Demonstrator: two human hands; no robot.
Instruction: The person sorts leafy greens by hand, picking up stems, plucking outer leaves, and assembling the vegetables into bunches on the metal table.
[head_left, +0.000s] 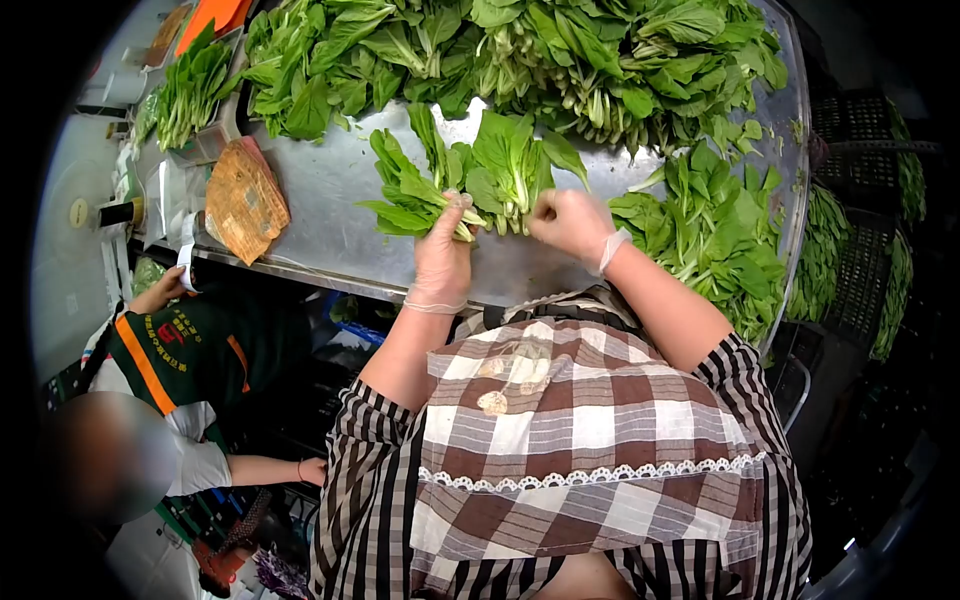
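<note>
My left hand [443,255], in a thin clear glove, is closed around the stem ends of a few leafy greens [408,190] above the metal table. Just to its right lies a small bunch of greens [512,165], leaves pointing away and pale stems toward me. My right hand [577,232], also gloved, is curled with fingers pressed together beside those stems. What its fingers hold, if anything, is hidden. A looser pile of greens [715,235] lies right of my right hand.
A large heap of greens [600,60] covers the back of the metal table [335,200]. A worn brown board [246,200] is at the left. Dark crates [862,270] with greens stand at the right. Another person [190,350] is at the left, one hand on a white strip.
</note>
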